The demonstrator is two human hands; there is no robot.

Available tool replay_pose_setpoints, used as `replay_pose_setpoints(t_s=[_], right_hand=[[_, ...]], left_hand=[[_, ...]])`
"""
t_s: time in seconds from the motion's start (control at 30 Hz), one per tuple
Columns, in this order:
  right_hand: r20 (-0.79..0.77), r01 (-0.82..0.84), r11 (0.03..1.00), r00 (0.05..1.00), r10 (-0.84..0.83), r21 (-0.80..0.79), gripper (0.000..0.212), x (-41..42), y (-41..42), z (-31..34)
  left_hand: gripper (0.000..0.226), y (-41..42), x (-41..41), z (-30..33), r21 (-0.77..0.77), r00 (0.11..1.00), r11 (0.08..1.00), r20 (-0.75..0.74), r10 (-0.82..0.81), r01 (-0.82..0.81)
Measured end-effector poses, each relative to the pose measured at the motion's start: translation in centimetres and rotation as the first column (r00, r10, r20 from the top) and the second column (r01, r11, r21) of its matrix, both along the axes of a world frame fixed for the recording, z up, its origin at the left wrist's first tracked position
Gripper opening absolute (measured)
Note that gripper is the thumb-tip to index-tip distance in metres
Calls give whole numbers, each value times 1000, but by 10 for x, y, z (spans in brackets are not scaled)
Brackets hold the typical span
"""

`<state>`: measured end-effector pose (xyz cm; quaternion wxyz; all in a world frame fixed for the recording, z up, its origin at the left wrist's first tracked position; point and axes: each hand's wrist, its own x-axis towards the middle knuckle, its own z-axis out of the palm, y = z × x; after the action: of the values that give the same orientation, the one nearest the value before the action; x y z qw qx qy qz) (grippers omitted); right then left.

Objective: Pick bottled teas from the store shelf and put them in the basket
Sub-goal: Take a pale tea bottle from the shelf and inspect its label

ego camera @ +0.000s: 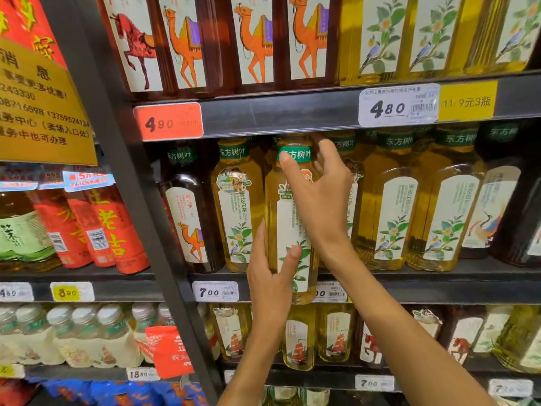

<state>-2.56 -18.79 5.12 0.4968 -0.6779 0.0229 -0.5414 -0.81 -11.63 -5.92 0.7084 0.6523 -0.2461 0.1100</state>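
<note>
A tall bottle of yellow tea (pixel 285 218) with a green cap band and a white leaf label is tilted forward off the middle shelf (pixel 409 288). My left hand (pixel 272 276) holds its lower part, thumb across the label. My right hand (pixel 316 197) grips its neck and shoulder from the right, thumb on the green band. Similar yellow tea bottles (pixel 383 200) stand in a row to its right, and one more (pixel 237 206) to its left. No basket is in view.
A dark tea bottle with a camel label (pixel 190 209) stands at the row's left end. Dark upright post (pixel 140 200) divides the shelving; red canned drinks (pixel 102 224) sit left of it. Shelves above and below hold more bottles. Price tags line the shelf edges.
</note>
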Motion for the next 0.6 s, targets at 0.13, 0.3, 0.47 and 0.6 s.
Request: replay_pose_setpoints(t_s=[0.13,0.3,0.47,0.6], right_hand=[[24,6,1000,1000,-6,-14,26,4,-6,1],[12,2,997,1000,-1,-80,21,8,-11,-4],[12,119,978,993,-119,-170,26,18,-9,-10],[68,260,948,965,-251,-185,34,20,-12,-16]], left_hand=[[88,-8,3,1,60,998,996,-1,69,-69],[76,-16,-6,-1,166,921,928,269,283,-333],[76,-12,-3,-14,173,845,899,448,291,-401],[83,-10,1,-21,251,824,868,503,260,-428]])
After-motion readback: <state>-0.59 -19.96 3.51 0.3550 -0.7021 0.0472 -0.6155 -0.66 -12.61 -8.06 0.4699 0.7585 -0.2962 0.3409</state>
